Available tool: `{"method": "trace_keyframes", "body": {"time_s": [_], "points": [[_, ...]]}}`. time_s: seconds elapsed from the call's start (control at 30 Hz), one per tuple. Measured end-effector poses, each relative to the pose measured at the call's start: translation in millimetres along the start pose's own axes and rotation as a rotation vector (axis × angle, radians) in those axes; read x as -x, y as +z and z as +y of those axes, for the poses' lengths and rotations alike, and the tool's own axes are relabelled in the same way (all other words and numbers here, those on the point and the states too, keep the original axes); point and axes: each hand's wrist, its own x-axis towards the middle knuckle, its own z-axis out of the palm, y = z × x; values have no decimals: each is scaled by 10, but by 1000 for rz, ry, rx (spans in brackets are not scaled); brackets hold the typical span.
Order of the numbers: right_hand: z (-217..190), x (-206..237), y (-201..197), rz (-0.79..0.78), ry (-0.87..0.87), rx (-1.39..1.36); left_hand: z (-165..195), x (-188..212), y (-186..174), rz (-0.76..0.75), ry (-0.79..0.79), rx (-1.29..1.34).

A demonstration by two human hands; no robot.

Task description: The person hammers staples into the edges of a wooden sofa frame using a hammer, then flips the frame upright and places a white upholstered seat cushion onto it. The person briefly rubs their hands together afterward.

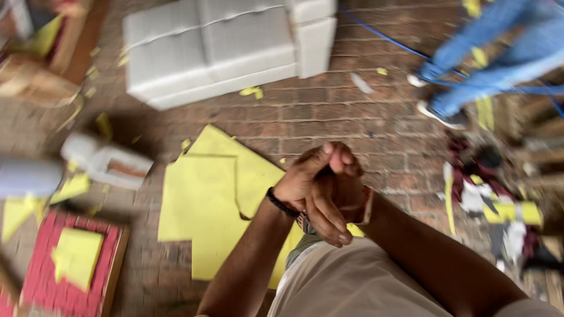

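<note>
My two hands are clasped together over my lap, just above my beige trousers (352, 282). My left hand (305, 182), with a black band on its wrist, wraps over my right hand (343, 191), which wears a light strap at the wrist. Neither hand holds an object. Below them on the brick floor lie large yellow foam sheets (205, 199).
A grey upholstered piece (217, 47) lies at the back. A white tool (106, 161) rests on the left, near a red board (64, 264) with yellow scraps. Another person in blue jeans and sneakers (446, 88) stands at the upper right. Fabric scraps (493, 205) pile at the right.
</note>
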Motion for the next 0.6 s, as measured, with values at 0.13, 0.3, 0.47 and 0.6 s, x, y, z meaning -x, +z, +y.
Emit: {"method": "trace_keyframes", "body": {"time_s": [0.13,0.3,0.47,0.6], "points": [[150,461,465,214,-300,87,-260,-428,205,-75,-211,-61],[201,1138,1248,314,-602,342,-929,-1002,834,-283,-433,-324],[490,1930,2330,423,-995,550,-1882,-1283,1506,-436,-556,-381],[817,2447,3012,481,-1164,624,-2661,-1399,1949,-564,-551,-495]]}}
